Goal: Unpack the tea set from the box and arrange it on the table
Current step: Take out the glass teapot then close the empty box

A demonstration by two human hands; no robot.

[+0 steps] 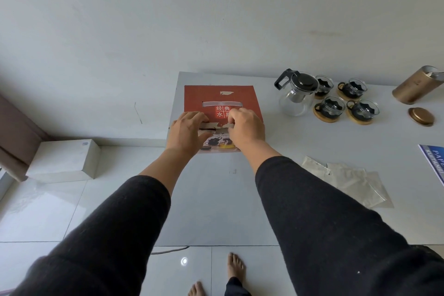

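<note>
A flat red box (223, 97) with Chinese characters lies at the far left of the white table (216, 211). Both hands rest on its near half. My left hand (186, 131) and my right hand (247, 128) pinch a torn grey cardboard flap (211, 125) at the box's middle. To the right stand a glass teapot (296, 94) with a black lid and handle, and several glass cups (332, 108) with black holders on wooden coasters.
A gold canister (416, 85) lies tilted at the far right, its round lid (421, 116) beside it. Clear plastic bags (348, 179) and a blue booklet (433, 160) lie near the right edge. A white box (64, 158) sits on the tiled floor at left.
</note>
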